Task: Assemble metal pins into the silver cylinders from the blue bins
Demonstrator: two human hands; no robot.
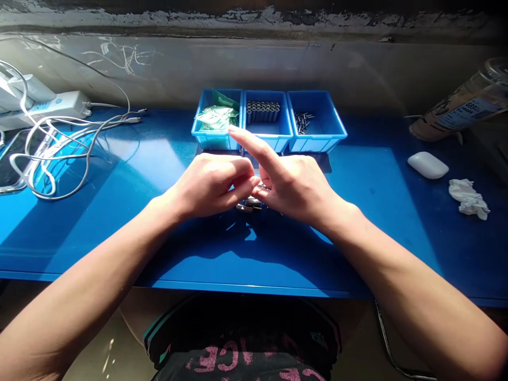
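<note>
My left hand [210,182] and my right hand [291,182] meet above the middle of the blue table [119,222]. Their fingertips pinch together on a small metal part [261,185] that is mostly hidden between them. The right index finger sticks out toward the far left. Under the hands lie a few small dark metal pieces [250,205]. Behind them stand three blue bins in a row: the left bin [216,138] holds small green packets, the middle bin [265,138] a row of grey cylinders, the right bin [323,140] several thin pins.
White cables [59,153] and a power strip [65,103] lie at the far left. A white earbud case [427,164], a crumpled tissue [468,197] and a lying plastic bottle [460,108] are at the right. A grey wall runs behind the table.
</note>
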